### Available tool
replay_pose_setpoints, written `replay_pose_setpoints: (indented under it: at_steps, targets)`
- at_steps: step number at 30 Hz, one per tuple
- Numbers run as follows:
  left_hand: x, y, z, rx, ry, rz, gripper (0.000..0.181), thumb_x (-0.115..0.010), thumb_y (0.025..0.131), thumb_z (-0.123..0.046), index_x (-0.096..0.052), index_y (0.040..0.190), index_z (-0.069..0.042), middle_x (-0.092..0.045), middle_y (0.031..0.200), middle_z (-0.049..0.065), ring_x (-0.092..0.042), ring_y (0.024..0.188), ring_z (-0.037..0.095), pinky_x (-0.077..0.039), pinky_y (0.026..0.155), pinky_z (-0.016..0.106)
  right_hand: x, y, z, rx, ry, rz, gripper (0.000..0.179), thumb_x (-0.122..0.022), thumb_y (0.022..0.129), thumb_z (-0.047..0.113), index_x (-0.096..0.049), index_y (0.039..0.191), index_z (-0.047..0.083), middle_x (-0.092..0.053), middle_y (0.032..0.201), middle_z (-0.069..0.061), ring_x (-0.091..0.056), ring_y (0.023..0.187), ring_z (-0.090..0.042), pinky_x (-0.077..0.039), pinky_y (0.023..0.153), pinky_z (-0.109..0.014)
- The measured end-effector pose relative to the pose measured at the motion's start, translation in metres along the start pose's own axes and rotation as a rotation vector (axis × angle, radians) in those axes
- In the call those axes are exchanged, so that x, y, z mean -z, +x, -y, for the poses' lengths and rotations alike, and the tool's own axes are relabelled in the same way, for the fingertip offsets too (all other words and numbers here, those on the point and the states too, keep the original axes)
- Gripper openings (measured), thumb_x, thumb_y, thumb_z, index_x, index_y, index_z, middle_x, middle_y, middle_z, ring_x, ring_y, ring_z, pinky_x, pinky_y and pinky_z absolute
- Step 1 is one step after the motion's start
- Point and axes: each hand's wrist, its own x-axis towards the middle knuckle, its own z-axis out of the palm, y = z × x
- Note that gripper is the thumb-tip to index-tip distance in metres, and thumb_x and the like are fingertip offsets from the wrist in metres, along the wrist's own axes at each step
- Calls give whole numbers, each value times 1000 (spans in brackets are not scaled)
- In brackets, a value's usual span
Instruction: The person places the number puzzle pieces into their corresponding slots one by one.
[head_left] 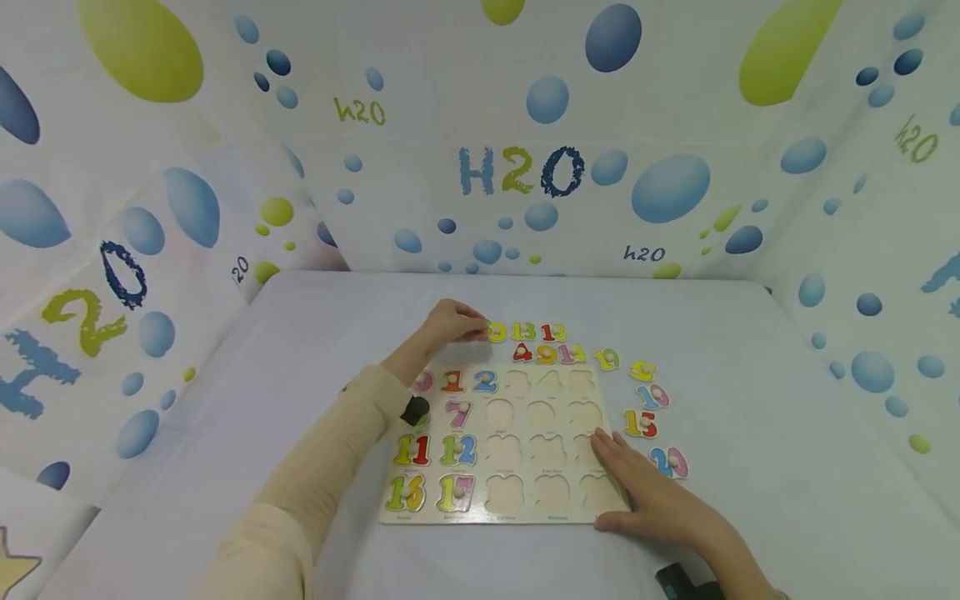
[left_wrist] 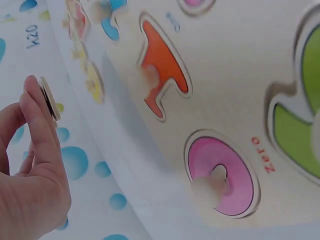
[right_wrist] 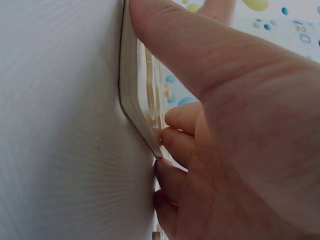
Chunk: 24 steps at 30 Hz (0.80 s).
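My left hand [head_left: 456, 323] is beyond the board's far edge, holding a thin number puzzle piece [left_wrist: 50, 102] by its edge at the fingertips. In the left wrist view that piece is seen edge-on, so its number is hidden; the head view shows some yellow [head_left: 497, 332] at the fingers. The wooden number board [head_left: 487, 525] lies flat, with several pieces in its left columns, such as the orange 1 [head_left: 453, 382], the pink 7 [head_left: 459, 414] and the pink zero [left_wrist: 240, 170]. My right hand [head_left: 652, 492] rests at the board's near right corner, fingers extended, thumb against the edge [right_wrist: 131, 75].
Loose pieces lie beyond the board, among them a red 4 [head_left: 522, 353] and a 19 [head_left: 607, 359]. Others run down the right side: a 10 [head_left: 652, 396], a 15 [head_left: 641, 423] and a 20 [head_left: 669, 462]. A dark object [head_left: 678, 581] sits beneath the right forearm.
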Motion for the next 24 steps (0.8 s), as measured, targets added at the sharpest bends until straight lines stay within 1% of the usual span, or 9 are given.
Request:
replay_pose_setpoints:
  at_steps: [4, 8, 11, 12, 15, 19, 23, 24]
  targets:
    - [-5, -16, -1, 7, -18, 60, 22, -64, 89, -6, -61, 107, 7, -67, 91, 17, -68, 74, 18, -49, 85, 34, 1, 1, 0, -3, 4, 3, 100, -63, 75, 63, -22, 149, 9, -19, 153, -8, -12, 138, -35, -21, 104, -56]
    - [-15, -31, 1, -10, -30, 107, 18, -65, 88, -4, -62, 102, 6, -68, 89, 16, -68, 73, 19, -52, 78, 31, 0, 1, 0, -9, 15, 4, 101, -63, 75, 63, -22, 149, 9, -18, 153, -8, -11, 138, -34, -20, 105, -55]
    - [-23, -38, 6, -20, -35, 136, 17, -64, 88, -3, -63, 102, 7, -68, 88, 16, -68, 73, 20, -52, 78, 32, 0, 0, 0, -10, 17, 1, 101, -63, 75, 63, -22, 149, 10, -18, 154, -7, -10, 138, -34, -19, 105, -55]
    - [-26, -38, 8, -22, -30, 145, 18, -64, 88, -4, -64, 103, 7, -68, 89, 16, -68, 74, 20, -51, 80, 34, 0, 1, 0, -10, 18, 0, 101, -63, 75, 63, -22, 149, 10, -18, 154, -7, -10, 138, -34, -19, 105, -55]
    - [-35, -38, 14, -27, -1, 178, 17, -64, 88, -4, -64, 101, 7, -68, 84, 15, -68, 75, 21, -52, 79, 33, 0, 0, -1, -10, 19, -3, 101, -63, 74, 63, -22, 149, 9, -18, 153, -8, -10, 138, -34, -19, 105, -55]
    - [-46, -37, 22, -31, 31, 201, 15, -65, 86, -3, -63, 98, 8, -68, 75, 12, -68, 69, 20, -54, 72, 30, -1, 0, -2, -4, 20, -5, 101, -63, 74, 63, -22, 149, 9, -18, 153, -8, -11, 138, -34, -19, 105, -55]
    - [-54, -37, 28, -49, 88, 169, 14, -67, 84, -2, -65, 94, 7, -67, 70, 9, -65, 59, 13, -53, 65, 25, -1, 0, -2, 6, 19, -8, 101, -63, 75, 62, -22, 149, 9, -18, 153, -8, -11, 138, -34, -20, 105, -55]
    - [-55, -37, 29, -55, 120, 153, 13, -67, 83, -3, -66, 93, 6, -67, 69, 8, -64, 57, 12, -53, 64, 23, -1, 0, -2, 9, 19, -9, 101, -63, 75, 62, -22, 149, 9, -18, 153, -8, -11, 138, -34, -20, 105, -55]
